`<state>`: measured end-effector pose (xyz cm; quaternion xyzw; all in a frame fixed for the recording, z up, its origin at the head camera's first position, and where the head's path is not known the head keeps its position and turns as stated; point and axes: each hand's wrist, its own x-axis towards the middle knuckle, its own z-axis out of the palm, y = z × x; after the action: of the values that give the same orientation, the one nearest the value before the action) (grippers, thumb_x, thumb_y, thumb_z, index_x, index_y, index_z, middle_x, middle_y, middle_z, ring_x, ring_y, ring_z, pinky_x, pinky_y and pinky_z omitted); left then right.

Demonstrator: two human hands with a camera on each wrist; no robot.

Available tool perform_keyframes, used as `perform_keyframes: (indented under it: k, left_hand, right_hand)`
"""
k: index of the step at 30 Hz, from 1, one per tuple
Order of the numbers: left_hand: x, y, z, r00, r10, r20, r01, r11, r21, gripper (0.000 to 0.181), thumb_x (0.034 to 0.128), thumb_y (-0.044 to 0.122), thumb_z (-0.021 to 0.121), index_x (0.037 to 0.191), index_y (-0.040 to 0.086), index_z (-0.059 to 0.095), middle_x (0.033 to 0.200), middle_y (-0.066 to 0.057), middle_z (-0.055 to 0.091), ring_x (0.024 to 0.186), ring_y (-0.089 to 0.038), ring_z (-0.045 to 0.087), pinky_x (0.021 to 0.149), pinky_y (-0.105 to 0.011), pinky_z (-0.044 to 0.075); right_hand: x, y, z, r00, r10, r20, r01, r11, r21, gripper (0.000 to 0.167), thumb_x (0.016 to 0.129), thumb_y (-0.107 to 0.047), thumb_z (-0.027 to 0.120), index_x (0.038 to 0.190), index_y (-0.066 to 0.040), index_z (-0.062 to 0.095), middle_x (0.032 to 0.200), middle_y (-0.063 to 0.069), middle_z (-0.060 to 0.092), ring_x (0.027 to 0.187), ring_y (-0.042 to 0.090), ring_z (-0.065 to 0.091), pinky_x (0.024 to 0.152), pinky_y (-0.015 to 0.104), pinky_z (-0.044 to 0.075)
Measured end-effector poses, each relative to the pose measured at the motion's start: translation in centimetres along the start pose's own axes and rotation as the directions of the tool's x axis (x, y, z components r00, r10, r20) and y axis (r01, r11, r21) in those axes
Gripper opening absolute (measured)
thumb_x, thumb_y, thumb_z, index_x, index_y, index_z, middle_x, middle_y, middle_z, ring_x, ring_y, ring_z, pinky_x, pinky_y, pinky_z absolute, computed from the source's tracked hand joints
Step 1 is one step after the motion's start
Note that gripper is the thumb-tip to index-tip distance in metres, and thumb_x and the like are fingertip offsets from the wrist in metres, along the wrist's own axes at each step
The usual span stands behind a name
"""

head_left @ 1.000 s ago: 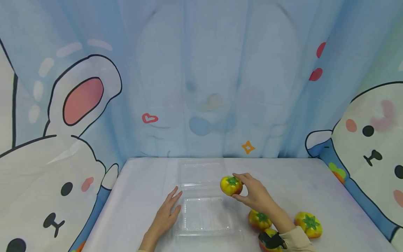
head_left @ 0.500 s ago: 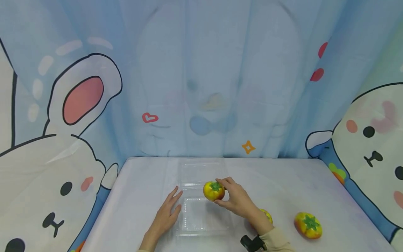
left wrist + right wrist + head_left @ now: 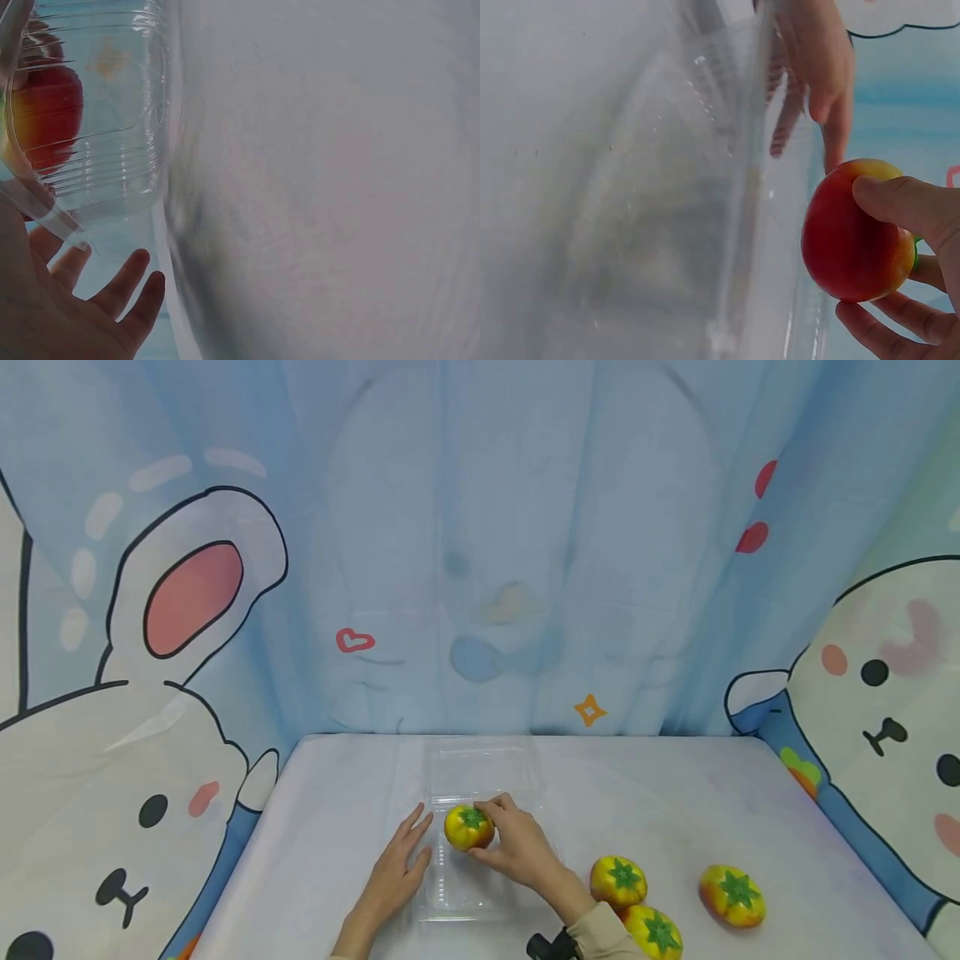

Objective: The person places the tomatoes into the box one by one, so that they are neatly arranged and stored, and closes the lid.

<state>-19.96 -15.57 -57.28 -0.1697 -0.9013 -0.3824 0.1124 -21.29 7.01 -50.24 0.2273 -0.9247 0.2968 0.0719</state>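
Fruit [image 3: 465,829] pinched by right hand [image 3: 519,846] over clear box [image 3: 487,897] | left hand [image 3: 396,870] spread at the box's nine o'clock | three more fruits [image 3: 619,882] seen toward three o'clock

Far side, head view: I have a pale blue curtain [image 3: 637,568] hanging in soft folds behind a white-covered table [image 3: 322,802]. Left, a large printed white cartoon figure [image 3: 67,760], pink-lined ear [image 3: 195,597] raised. Right, I see a second white cartoon figure [image 3: 922,718], cut by the frame edge, orange-and-green motif [image 3: 802,772] beside it. Between: red heart outline [image 3: 355,640], orange four-pointed star [image 3: 590,710]. Central blue patch [image 3: 476,660] too faint for me to make out.
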Motion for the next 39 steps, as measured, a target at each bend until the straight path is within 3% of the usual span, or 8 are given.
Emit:
perform_keyframes:
  k: [10,39]
  left_hand:
    - [0.2,0.0,-0.1,1.000,-0.005,0.006,0.005,1.000,-0.014,0.049,0.0971,0.013,0.056,0.145,0.005,0.049,0.157,-0.009,0.036,0.139,-0.034,0.040,0.109,-0.055,0.037]
    - [0.2,0.1,0.0,1.000,0.004,-0.004,-0.004,1.000,-0.003,0.049,0.0965,0.014,0.057,0.143,0.003,0.049,0.156,-0.012,0.037,0.138,-0.035,0.041,0.108,-0.055,0.037]
  right_hand:
    - [0.6,-0.7,2.5,1.000,-0.021,0.006,0.022,0.998,-0.063,0.060,0.073,-0.028,0.088,0.122,-0.003,0.064,0.106,0.008,0.059,0.089,0.025,0.065,0.082,0.045,0.057]
    - [1.0,0.1,4.9,0.999,0.036,0.032,-0.033,0.995,-0.097,0.061,0.074,-0.036,0.086,0.122,-0.008,0.062,0.106,0.008,0.058,0.086,0.023,0.063,0.079,0.043,0.056]
